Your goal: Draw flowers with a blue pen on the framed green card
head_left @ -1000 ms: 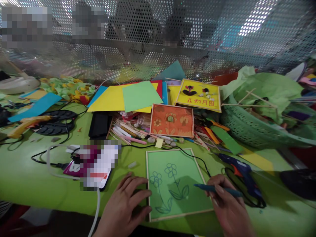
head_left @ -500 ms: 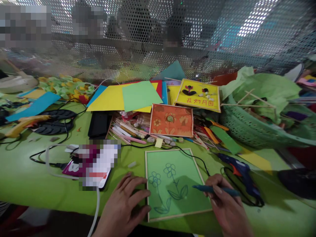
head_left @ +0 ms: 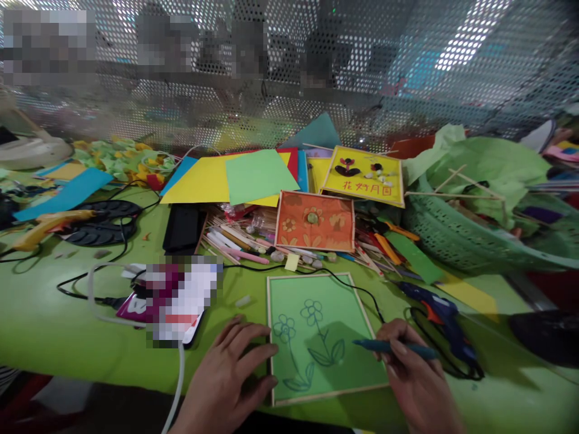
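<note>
A green card [head_left: 337, 304] with a thin wooden frame lies on the green table [head_left: 54, 337] in front of me, with two flowers and leaves drawn on it. My left hand [head_left: 230, 380] rests flat with fingers spread, its fingertips touching the card's left edge. Over the card's right edge my right hand [head_left: 414, 377] is closed around a blue pen [head_left: 392, 346], whose tip points left over the drawn leaves.
A blue glue gun [head_left: 441, 316] with a black cord lies right of the card. Behind it are an orange flower card [head_left: 315, 221], a yellow card [head_left: 364, 175], coloured paper sheets [head_left: 253, 175], sticks and pens, and a green basket [head_left: 456, 235]. A yellow glue gun [head_left: 43, 226] lies far left.
Nothing has visibly changed; both hands and the pen stay in place, with only a slight shift of the camera.
</note>
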Motion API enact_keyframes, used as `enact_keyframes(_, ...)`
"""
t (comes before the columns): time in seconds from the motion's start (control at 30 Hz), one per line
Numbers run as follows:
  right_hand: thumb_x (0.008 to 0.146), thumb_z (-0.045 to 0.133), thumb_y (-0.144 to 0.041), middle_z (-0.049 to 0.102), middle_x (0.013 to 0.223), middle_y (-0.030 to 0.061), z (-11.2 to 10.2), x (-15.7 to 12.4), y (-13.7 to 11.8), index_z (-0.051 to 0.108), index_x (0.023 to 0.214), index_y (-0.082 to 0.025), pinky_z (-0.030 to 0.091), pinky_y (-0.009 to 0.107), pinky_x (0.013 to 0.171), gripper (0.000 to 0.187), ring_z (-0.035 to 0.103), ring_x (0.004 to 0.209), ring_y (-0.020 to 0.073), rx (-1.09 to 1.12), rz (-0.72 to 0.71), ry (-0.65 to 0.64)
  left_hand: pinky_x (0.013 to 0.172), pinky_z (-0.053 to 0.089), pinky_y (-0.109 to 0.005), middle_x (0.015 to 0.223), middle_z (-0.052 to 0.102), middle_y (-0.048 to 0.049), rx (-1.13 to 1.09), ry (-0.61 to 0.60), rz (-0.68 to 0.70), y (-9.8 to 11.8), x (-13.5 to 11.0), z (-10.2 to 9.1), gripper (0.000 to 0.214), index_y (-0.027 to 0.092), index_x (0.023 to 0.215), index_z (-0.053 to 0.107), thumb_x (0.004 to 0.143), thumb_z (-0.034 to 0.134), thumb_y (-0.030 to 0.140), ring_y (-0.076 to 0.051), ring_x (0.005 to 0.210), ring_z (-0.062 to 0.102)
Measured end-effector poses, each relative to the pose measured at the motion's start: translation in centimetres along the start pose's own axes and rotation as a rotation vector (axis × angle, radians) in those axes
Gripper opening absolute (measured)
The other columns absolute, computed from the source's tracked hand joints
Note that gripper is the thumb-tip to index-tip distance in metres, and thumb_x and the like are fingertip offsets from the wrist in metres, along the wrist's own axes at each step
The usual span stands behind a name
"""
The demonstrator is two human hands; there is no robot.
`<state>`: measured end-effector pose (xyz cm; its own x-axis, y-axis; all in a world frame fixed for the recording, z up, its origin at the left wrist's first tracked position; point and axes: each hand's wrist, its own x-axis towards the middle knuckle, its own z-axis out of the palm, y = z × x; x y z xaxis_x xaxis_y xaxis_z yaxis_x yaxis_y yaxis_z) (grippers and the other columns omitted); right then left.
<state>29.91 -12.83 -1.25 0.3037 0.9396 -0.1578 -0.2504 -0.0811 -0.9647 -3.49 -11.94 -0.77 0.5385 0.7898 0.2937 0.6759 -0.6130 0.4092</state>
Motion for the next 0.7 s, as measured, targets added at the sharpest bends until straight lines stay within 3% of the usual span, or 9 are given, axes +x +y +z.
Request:
enact_keyframes(0.4, 0.074, 0.089, -0.047, 0.053, 0.071, 0.0007, 0.07, -0.18, -0.28, 0.071, 0.074, -0.022, 0.043, 0.023, 0.053, 0.031, 0.049, 0.062, 0.0133, 0.012, 0.005, 0.008, 0.111, 0.050, -0.053, 0.127, 0.069, -0.0048, 0.017, -0.001, 0.009, 0.00, 0.17, -0.07, 0.031, 0.028, 0.122, 0.065, 0.092, 0.068, 0.024, -0.025, 0.116, 0.067)
enact_keyframes(0.7, 0.074, 0.088, -0.049, 0.056, 0.073, 0.0015, -0.19, -0.34, -0.04, 0.072, 0.077, -0.021, 0.043, 0.023, 0.053, 0.033, 0.050, 0.060, 0.0128, 0.014, 0.043, -0.064, 0.108, 0.053, -0.052, 0.125, 0.070, -0.0061, 0.021, 0.065, 0.023, -0.20, 0.00, 0.12, 0.020, 0.026, 0.111, 0.066, 0.091, 0.066, 0.022, -0.025, 0.115, 0.067)
